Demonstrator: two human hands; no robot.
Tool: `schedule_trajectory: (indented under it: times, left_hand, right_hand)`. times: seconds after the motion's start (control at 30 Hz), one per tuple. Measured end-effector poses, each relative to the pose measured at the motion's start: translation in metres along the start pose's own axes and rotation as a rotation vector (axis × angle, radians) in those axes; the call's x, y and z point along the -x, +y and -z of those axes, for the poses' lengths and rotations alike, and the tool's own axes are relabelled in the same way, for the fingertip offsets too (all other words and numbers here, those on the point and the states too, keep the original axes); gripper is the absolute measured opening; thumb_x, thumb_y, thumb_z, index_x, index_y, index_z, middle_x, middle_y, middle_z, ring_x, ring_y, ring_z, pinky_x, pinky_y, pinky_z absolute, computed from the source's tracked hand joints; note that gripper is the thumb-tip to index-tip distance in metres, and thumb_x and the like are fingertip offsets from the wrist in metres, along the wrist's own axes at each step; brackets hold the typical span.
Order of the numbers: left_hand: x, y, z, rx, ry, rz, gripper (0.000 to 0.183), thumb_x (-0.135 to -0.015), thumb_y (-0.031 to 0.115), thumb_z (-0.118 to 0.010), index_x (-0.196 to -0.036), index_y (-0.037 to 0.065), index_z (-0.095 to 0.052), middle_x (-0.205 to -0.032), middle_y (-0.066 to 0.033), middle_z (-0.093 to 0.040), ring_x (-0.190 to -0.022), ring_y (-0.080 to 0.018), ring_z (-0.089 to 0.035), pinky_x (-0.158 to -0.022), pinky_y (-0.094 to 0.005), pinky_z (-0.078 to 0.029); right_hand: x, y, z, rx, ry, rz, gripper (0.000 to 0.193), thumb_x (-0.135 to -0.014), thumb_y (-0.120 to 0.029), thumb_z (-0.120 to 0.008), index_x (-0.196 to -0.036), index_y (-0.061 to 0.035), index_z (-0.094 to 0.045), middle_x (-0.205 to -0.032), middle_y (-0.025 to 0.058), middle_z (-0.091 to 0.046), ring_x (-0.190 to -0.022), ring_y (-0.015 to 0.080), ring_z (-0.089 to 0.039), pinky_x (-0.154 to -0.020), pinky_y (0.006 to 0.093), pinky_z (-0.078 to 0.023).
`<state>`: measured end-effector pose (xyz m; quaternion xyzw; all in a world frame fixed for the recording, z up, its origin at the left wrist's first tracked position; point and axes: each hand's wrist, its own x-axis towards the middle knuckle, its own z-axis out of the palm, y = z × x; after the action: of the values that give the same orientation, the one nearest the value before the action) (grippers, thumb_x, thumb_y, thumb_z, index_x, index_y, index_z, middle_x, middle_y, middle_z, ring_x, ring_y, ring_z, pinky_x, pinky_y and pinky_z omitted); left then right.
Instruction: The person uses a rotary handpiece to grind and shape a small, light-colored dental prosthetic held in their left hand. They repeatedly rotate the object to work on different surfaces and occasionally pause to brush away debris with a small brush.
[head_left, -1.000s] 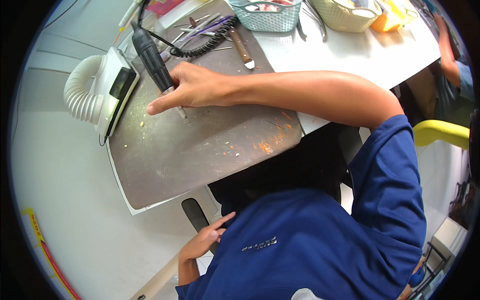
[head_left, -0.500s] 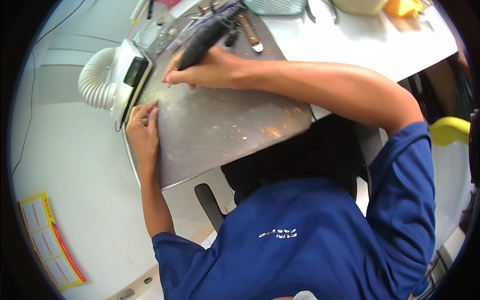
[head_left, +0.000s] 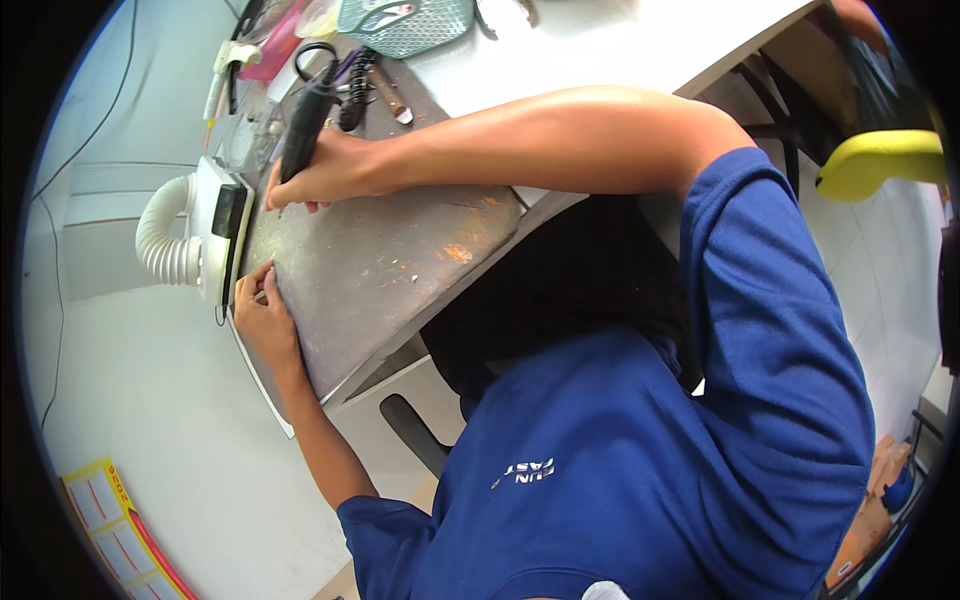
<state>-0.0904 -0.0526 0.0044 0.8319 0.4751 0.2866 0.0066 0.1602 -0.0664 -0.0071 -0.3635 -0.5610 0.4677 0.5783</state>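
My right hand (head_left: 335, 170) is closed round a thick black rotary handpiece (head_left: 302, 132), like a pen. Its upper end leans away from me, and a black coiled cord (head_left: 355, 92) lies beside it. Below the thumb the tip is too small to make out. Nearer to me, at the left edge of the grey work mat (head_left: 345, 300), rests my left hand (head_left: 266, 318). Thumb and forefinger there are bent together; whatever lies between them, if anything, is hidden. A small gap separates the two hands.
Along the mat's left edge stands a white extractor box (head_left: 222, 225) with a ribbed white hose (head_left: 165, 230). A brown-handled scraper (head_left: 388, 92) lies past my right wrist. Farther back is a pale green basket (head_left: 405, 25). Orange crumbs (head_left: 457, 252) dot the mat.
The whole view has swung, so table and hands appear farther left and lower. The handpiece looks steeper in the picture. Both hands keep their hold and stay near the mat's left edge.
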Motion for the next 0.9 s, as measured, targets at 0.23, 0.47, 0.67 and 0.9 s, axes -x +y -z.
schedule_trajectory:
  times: [0.23,0.47,0.67,0.9]
  left_hand:
    - [0.000,-0.010,0.004,0.292,0.035,0.134,0.011,-0.093,0.011,-0.065,-0.096,0.000,-0.065,-0.086,-0.0046,-0.066,-0.077,-0.0117,-0.062,-0.068,-0.0254,-0.049]
    - [-0.041,0.021,-0.023,0.914,-0.228,0.327,0.018,-0.093,0.015,-0.068,-0.105,0.003,-0.061,-0.101,-0.0055,-0.066,-0.092,-0.0116,-0.062,-0.077,-0.0247,-0.051]
    - [-0.079,0.031,-0.058,1.037,-0.136,0.183,0.015,-0.095,0.012,-0.065,-0.105,0.001,-0.064,-0.098,-0.0046,-0.067,-0.086,-0.0084,-0.061,-0.074,-0.0229,-0.052]
    - [-0.081,0.032,-0.062,1.036,-0.191,0.164,0.016,-0.096,0.013,-0.065,-0.108,0.003,-0.065,-0.097,-0.0028,-0.066,-0.088,-0.0083,-0.060,-0.073,-0.0228,-0.047]
  right_hand:
    - [0.004,-0.003,-0.004,0.003,0.002,0.065,0.021,-0.087,-0.018,-0.067,-0.099,-0.0022,-0.074,-0.080,0.0049,-0.068,-0.064,0.0084,-0.060,-0.055,0.0236,-0.050]
    - [0.003,-0.001,0.003,0.013,0.079,0.060,0.028,-0.091,-0.021,-0.064,-0.111,-0.0015,-0.069,-0.087,0.0076,-0.070,-0.071,0.0104,-0.065,-0.060,0.0244,-0.053]
    - [-0.002,-0.002,0.012,0.369,0.157,0.211,0.023,-0.090,-0.021,-0.065,-0.104,-0.0029,-0.070,-0.086,0.0098,-0.070,-0.080,0.0147,-0.064,-0.073,0.0310,-0.051]
    - [-0.006,-0.013,0.020,0.451,0.181,0.173,0.019,-0.090,-0.020,-0.066,-0.095,-0.0012,-0.069,-0.081,0.0082,-0.067,-0.077,0.0141,-0.062,-0.071,0.0317,-0.049]
